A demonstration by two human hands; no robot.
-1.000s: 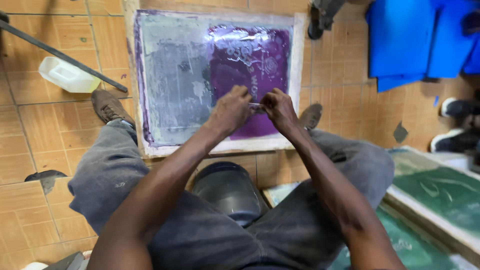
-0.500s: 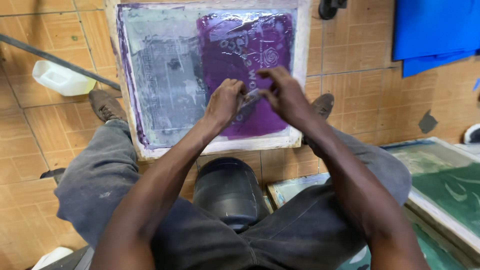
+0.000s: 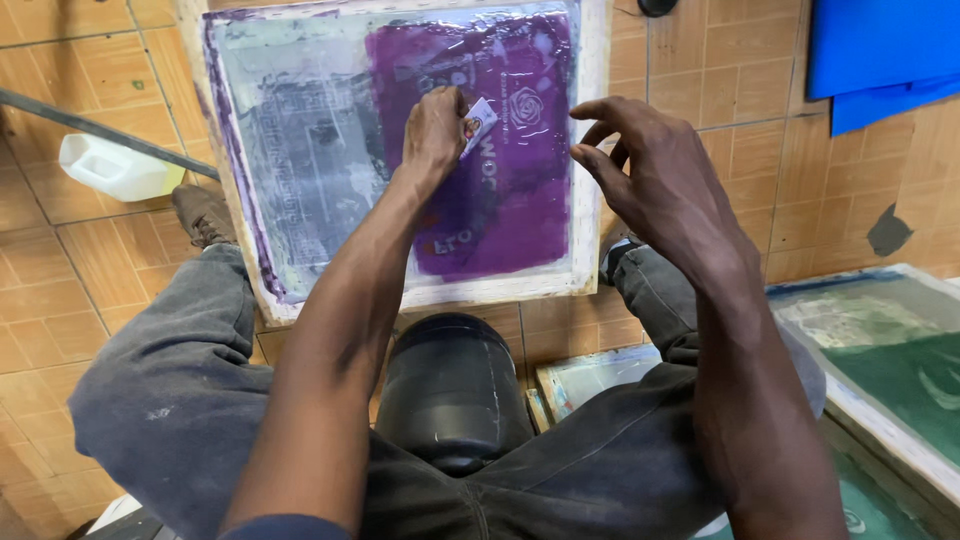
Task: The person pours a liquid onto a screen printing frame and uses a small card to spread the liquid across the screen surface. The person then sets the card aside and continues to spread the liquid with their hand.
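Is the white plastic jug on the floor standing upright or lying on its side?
Lying on its side. The white jug rests lengthwise on the floor tiles, partly behind a dark metal bar.

The left hand (image 3: 432, 130) grips a small card (image 3: 478, 124) against the mesh of the printing screen (image 3: 300, 180). The right hand (image 3: 665, 185) hovers right of the grip, over the frame's right rail. Below the grip, a bucket (image 3: 450, 400) sits between the knees. Far left lies a plastic jug (image 3: 115, 168); lower right, a second screen (image 3: 880, 370).
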